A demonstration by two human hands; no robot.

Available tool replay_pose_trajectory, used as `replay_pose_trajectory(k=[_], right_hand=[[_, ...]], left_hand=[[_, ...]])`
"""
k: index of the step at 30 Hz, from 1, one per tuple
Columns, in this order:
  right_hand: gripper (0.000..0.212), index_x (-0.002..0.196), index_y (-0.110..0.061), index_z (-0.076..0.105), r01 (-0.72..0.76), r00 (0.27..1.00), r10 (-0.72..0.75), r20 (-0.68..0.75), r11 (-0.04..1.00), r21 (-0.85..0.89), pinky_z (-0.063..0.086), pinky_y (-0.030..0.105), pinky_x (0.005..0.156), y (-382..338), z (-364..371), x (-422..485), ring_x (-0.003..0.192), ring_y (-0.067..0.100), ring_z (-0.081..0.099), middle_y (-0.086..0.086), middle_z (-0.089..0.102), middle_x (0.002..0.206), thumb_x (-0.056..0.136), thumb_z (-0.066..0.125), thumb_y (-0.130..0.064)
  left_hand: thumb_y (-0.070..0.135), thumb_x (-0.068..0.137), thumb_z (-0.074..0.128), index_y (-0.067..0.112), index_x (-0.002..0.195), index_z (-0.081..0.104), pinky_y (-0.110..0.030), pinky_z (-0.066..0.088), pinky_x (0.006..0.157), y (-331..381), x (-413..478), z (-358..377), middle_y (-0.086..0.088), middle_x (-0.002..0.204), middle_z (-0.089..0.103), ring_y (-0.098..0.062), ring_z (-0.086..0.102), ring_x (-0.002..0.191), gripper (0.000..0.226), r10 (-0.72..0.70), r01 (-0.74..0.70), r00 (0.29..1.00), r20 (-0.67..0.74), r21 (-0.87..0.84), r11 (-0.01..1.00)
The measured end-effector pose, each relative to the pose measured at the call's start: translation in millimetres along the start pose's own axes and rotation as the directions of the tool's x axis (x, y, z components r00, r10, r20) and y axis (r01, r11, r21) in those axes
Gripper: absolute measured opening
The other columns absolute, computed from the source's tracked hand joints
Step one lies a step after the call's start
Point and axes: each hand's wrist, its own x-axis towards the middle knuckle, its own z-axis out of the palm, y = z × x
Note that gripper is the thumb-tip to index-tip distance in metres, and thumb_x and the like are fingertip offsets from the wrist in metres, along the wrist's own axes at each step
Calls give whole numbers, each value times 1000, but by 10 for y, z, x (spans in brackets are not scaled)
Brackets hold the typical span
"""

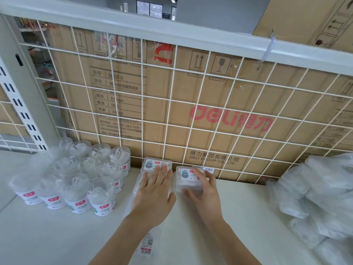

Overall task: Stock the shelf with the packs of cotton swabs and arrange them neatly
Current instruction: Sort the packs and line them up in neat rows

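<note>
Two flat clear packs of cotton swabs lie side by side on the white shelf (238, 207) against the wire grid. My left hand (154, 190) rests flat with straight fingers on the left pack (152, 164), which seems to sit in a short row running toward me. My right hand (202, 188) grips the right pack (186, 175), thumb at its near edge and fingers curled over its right side. Another clear pack (148, 243) with a barcode label lies on the shelf beneath my left forearm.
Several round clear tubs (84, 180) with white labels stand in rows at the left. A heap of plastic-wrapped packs (321, 197) fills the right side. Behind the wire grid (172, 111) stands a large cardboard carton (219, 96).
</note>
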Motion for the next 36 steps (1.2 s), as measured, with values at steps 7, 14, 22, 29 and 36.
replay_pose_trajectory(k=[7,14,22,29,36], right_hand=[[65,137,-31,45,-24,988,1,-154,989,-144,46,37,91,-81,278,48,122,30,47,12,36,138,79,74,-29],[63,141,-31,37,-27,992,-1,-129,977,-213,40,37,97,-117,309,67,127,30,39,15,34,143,86,66,-34],[70,137,-35,42,-50,988,34,-147,994,-102,44,33,96,-88,336,92,118,22,47,5,41,124,77,76,-29],[69,140,-32,39,-33,992,20,-124,994,-104,42,30,95,-91,327,93,117,21,44,6,39,124,79,73,-34],[76,145,-33,27,-43,994,32,-109,993,-106,41,32,98,-131,302,71,122,21,41,5,37,132,82,66,-46]], left_hand=[[46,55,-23,18,138,-28,-35,-22,107,-2,3,7,6,142,-34,-14,-23,142,87,-1,2,1000,16,-72,997],[46,55,-24,19,131,-30,-35,-22,106,-11,6,4,4,138,-35,-9,-33,128,81,15,-14,1000,17,-58,998],[46,54,-24,15,139,-26,-34,-21,105,-12,8,0,5,140,-34,-8,-32,127,90,16,-15,1000,10,-42,999],[48,55,-22,17,149,-14,-34,-20,106,-13,15,-5,5,151,-27,-9,-26,136,99,9,-8,1000,16,-56,998],[49,54,-23,16,148,-16,-34,-20,106,-15,15,-8,3,149,-29,-6,-31,126,100,3,-2,999,38,-27,1000]])
